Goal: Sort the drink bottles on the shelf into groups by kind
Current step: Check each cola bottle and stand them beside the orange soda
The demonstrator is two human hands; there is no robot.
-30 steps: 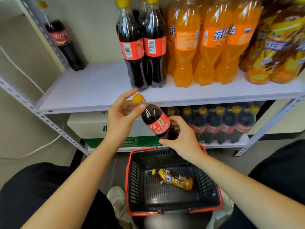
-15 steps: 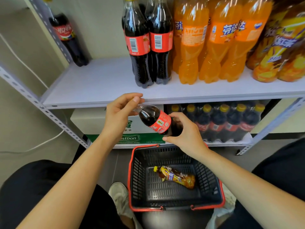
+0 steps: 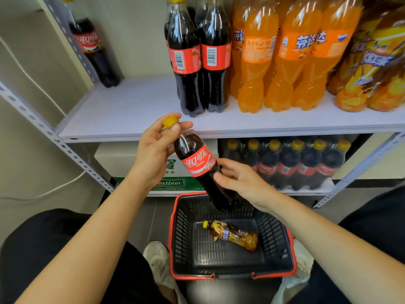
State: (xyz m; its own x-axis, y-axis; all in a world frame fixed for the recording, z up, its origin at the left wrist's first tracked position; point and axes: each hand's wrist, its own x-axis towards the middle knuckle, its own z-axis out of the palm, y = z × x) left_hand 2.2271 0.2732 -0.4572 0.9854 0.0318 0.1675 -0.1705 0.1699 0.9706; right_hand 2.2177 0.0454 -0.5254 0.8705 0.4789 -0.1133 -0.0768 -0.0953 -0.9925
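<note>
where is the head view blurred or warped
Head view: wide-angle warp slants the grey perforated metal shelf post at left; a blur patch lies below the black plastic basket; the red-labelled cola bottle is sharp; glare streaks the orange soda bottles.

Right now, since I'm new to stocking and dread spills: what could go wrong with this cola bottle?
The cola bottle hangs tilted from the left hand at its neck, the right hand only touching its side; it could slip into the basket onto the tea bottle. Set down hastily, it might topple the colas standing on the shelf.
</note>
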